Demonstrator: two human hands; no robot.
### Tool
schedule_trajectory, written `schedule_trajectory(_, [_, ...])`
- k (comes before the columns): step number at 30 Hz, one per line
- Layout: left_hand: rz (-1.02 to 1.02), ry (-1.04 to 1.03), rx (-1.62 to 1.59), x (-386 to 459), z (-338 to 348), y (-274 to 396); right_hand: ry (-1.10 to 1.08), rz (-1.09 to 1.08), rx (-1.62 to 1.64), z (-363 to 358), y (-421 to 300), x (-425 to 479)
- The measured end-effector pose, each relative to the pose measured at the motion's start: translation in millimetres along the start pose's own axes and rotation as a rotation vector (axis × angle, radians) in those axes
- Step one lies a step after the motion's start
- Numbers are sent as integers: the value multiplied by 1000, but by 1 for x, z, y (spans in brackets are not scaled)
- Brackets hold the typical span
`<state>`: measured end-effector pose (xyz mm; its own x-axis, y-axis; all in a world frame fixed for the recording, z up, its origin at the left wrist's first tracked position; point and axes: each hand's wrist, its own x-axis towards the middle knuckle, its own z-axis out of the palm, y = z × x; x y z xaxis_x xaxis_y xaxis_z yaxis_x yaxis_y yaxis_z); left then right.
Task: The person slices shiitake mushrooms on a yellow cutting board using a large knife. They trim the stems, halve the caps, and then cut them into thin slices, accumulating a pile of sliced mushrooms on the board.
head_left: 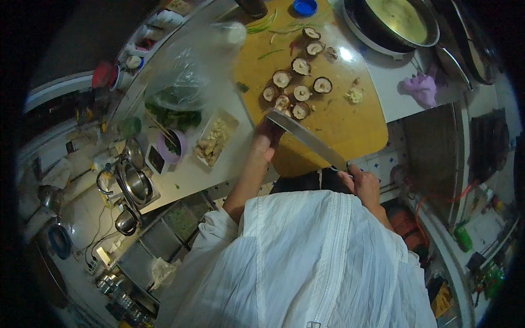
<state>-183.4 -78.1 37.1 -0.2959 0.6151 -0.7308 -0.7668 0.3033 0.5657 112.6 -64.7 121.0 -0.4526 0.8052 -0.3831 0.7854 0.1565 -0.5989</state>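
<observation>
My right hand grips the handle of a kitchen knife at the front edge of a yellow cutting board. The long, wide blade slants up and to the left, its far end beside my left hand. Part of the left hand's fingers is behind the blade and in shadow, so whether they hold something cannot be told. Just beyond the blade tip lie a shiitake mushroom cap and a mushroom piece. Several more caps lie gills up farther back, among them a dark-rimmed one.
Chopped garlic, scallion strips and a blue lid lie on the board. To the left are a tray of ginger and garlic, a lilac bowl and bagged greens. A pan and lilac cloth are at right.
</observation>
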Motion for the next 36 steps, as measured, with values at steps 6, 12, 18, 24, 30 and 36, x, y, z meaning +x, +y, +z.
schedule_trajectory(6, [79,-11,-14,-7,19,-1,10,13,5,3,2,3])
schedule_trajectory(12, [225,-20,156,-2,9,3,-24,12,2,-7,-5,12])
schedule_trajectory(18, [361,44,192,0,16,-6,-27,31,-42,-6,-7,17])
schedule_trajectory(24, [403,-11,188,9,12,-2,-22,45,-38,-11,-8,18])
schedule_trajectory(30, [424,32,235,11,21,1,-64,72,-43,-17,-10,23])
schedule_trajectory(36, [477,85,297,9,27,1,-29,87,-64,-19,-10,22])
